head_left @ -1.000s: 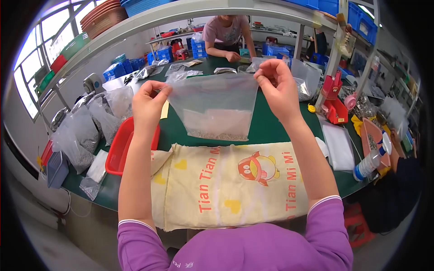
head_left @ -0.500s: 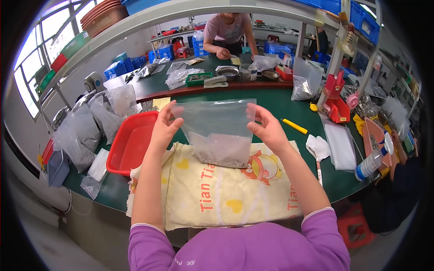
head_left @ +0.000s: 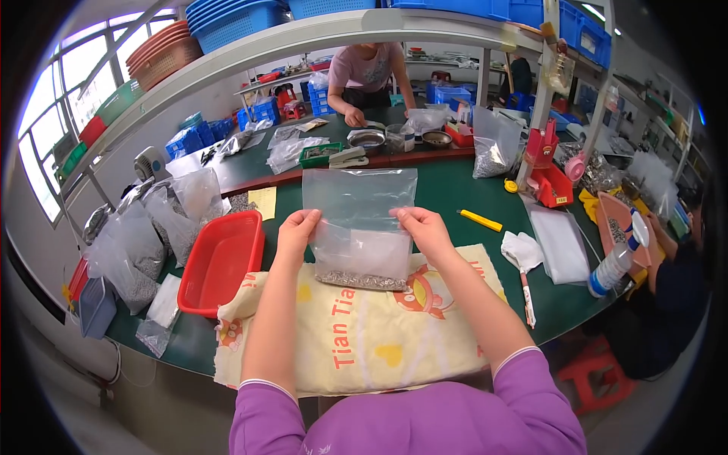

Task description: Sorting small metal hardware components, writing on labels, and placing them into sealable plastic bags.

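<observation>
A clear plastic bag (head_left: pixel 356 246) hangs upright in front of me, with a layer of small grey metal-looking pieces (head_left: pixel 360 281) along its bottom. My left hand (head_left: pixel 298 233) pinches its left side between thumb and fingers. On the opposite edge my right hand (head_left: pixel 426 231) grips it the same way, about halfway up. The upper part of the bag stands flat above both hands. Below it lies a pale yellow printed cloth (head_left: pixel 390 341), spread over the table's near edge. Whether the bag's bottom rests on the cloth or hovers over it, I cannot tell.
Left of the cloth sits a red basin (head_left: pixel 220 262), beside several filled bags (head_left: pixel 140 235). To the right lie a yellow cutter (head_left: pixel 481 221), a white-headed brush (head_left: pixel 523 254), flat plastic bags (head_left: pixel 560 246) and a spray bottle (head_left: pixel 613 267). Across the table stands another person (head_left: pixel 368 72).
Both hands have moved from the bag's upper corners down to its sides, their fingers closing on the edges. The bag has flattened and the pieces lie more evenly along its bottom.
</observation>
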Available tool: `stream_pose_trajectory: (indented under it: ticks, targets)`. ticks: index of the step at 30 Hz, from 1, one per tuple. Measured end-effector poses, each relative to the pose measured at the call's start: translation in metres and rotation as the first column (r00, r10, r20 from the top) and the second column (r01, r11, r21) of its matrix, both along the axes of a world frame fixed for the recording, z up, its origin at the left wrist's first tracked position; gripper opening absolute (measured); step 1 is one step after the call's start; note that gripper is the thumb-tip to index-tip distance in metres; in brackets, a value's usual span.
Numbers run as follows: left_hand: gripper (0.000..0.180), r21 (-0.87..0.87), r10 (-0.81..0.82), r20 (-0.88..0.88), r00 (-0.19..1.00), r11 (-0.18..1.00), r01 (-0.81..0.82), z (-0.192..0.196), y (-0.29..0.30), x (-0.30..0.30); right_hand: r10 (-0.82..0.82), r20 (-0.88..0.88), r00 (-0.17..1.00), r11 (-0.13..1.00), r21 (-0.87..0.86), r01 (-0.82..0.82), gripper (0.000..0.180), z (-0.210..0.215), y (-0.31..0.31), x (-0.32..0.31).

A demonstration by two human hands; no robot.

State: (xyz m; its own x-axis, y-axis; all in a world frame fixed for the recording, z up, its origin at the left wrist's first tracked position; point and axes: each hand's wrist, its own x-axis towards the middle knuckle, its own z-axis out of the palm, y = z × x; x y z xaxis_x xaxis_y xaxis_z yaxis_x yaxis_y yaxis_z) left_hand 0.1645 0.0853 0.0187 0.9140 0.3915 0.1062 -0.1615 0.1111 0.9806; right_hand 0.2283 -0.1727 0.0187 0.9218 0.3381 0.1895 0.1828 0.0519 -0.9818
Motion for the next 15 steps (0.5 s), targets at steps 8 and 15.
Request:
stream_pose_trajectory:
  ticks: [8, 15]
  targets:
    - [0.014, 0.012, -0.173, 0.114, 0.978, 0.985, 0.173, 0.010, 0.012, -0.012, 0.043, 0.120, 0.992, 0.996, 0.067, -0.051, 0.022, 0.013, -0.009, -0.012]
    - [0.008, -0.238, -0.117, 0.211, 0.970, 0.957, 0.167, -0.009, 0.016, -0.002, 0.130, 0.385, 0.914, 0.990, 0.006, -0.143, 0.030, 0.010, -0.013, -0.008]
